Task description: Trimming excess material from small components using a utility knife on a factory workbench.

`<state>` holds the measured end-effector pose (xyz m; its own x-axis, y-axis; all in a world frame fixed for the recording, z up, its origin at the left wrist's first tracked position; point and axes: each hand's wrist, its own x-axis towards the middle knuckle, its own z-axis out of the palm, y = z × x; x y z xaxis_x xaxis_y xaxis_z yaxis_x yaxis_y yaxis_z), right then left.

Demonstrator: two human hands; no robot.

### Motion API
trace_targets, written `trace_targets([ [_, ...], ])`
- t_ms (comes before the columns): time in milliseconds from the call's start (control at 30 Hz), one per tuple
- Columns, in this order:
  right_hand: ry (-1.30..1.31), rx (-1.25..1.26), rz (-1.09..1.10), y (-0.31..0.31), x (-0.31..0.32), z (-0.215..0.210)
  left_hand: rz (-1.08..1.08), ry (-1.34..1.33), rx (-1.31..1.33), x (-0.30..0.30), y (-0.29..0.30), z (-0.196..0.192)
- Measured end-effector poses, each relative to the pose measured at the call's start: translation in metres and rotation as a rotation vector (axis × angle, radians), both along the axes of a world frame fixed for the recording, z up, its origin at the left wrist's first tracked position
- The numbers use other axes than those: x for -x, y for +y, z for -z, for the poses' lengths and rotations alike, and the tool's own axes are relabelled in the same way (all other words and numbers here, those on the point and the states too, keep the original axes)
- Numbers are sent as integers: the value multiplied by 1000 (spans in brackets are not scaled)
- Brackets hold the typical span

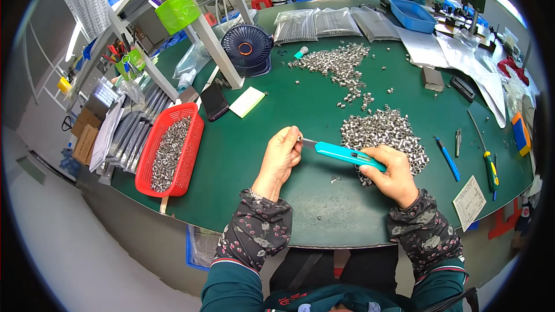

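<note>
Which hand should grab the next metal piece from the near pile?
Probably right: the right hand sits against the near pile of metal pieces, but holds the teal knife. The left hand pinches a piece, farther off.

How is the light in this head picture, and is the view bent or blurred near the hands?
Head view: even, bright light, soft glare on the green table; straight edges bend toward the dark rim; left hand, right hand and turquoise knife look sharp.
</note>
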<state>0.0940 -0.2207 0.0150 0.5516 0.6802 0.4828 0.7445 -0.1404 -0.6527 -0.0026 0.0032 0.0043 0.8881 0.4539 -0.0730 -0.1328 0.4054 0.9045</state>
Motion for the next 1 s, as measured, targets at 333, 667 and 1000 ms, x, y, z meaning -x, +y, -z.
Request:
trace_targets([
  [333, -166, -205, 122, 2, 2, -6, 4, 17, 27, 0, 0, 0],
  [667, -134, -118, 126, 3, 1, -4, 35, -112, 89, -1, 6, 3],
  [1000, 19, -49, 36, 3, -3, 4, 71, -169, 101, -1, 6, 7],
])
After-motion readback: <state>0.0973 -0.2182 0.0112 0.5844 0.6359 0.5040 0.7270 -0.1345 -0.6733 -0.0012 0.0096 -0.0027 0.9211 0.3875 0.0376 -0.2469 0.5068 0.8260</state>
